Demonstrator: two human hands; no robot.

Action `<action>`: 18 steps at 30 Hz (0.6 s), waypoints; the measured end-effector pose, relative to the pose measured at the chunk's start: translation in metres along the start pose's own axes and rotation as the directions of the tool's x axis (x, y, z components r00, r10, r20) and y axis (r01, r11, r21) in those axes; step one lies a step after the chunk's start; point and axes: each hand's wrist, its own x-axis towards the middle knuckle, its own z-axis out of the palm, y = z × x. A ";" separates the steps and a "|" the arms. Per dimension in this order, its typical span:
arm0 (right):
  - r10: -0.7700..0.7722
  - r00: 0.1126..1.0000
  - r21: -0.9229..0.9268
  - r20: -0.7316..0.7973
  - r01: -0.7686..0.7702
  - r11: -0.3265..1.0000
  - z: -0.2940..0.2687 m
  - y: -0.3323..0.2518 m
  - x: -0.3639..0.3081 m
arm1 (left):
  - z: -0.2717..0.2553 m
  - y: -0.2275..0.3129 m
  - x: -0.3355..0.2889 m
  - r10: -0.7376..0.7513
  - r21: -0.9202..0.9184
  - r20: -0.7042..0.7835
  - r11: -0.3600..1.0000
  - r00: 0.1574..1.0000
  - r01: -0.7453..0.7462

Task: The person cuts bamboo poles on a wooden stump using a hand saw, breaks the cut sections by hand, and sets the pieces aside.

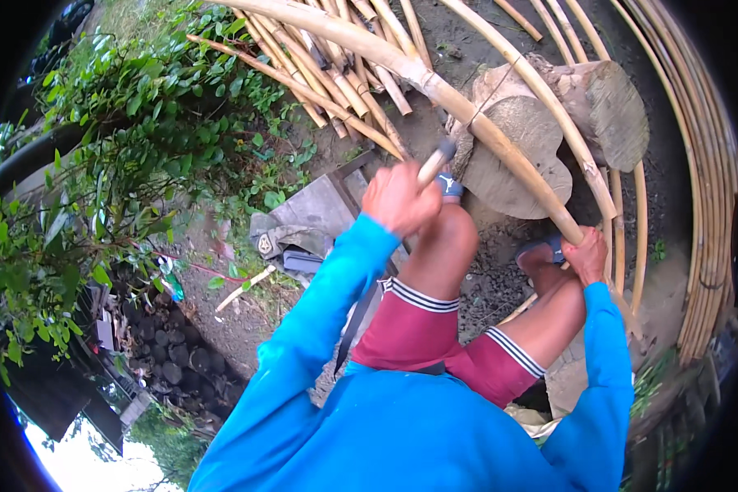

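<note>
My left hand [402, 199] is closed around the pale wooden handle [431, 167] of a tool with a dark collar at its far end. Beyond the collar, a thin dark line crosses the pole, like a blade seen edge-on; I cannot make out its full shape. My right hand [585, 255] grips the lower part of a thick bamboo pole [512, 154]. This pole slants across the flat cut face of a log [521, 176] and runs out past the upper left. A second bamboo pole [556, 107] lies to its right, over the wood.
Cut bamboo pieces [344, 78] are heaped at the far left. A bundle of long poles [705, 189] curves along the right. Another log [619, 115] lies behind the first. A camouflage cloth item [291, 244] lies left of my knees, and leafy bushes [139, 139] stand further left.
</note>
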 end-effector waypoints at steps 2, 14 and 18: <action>0.054 0.999 -0.019 -0.003 -0.054 0.998 -0.010 0.004 -0.008 | -0.017 -0.016 -0.049 -0.144 -0.066 0.175 0.985 0.974 0.157; 0.061 0.998 -0.076 -0.025 -0.062 0.995 -0.012 0.006 -0.009 | -0.048 -0.010 -0.068 -0.225 -0.049 0.291 0.967 0.930 0.249; 0.027 1.000 -0.036 -0.015 -0.028 0.999 -0.007 -0.008 0.001 | -0.014 -0.017 -0.018 -0.087 -0.095 0.159 0.990 0.983 0.103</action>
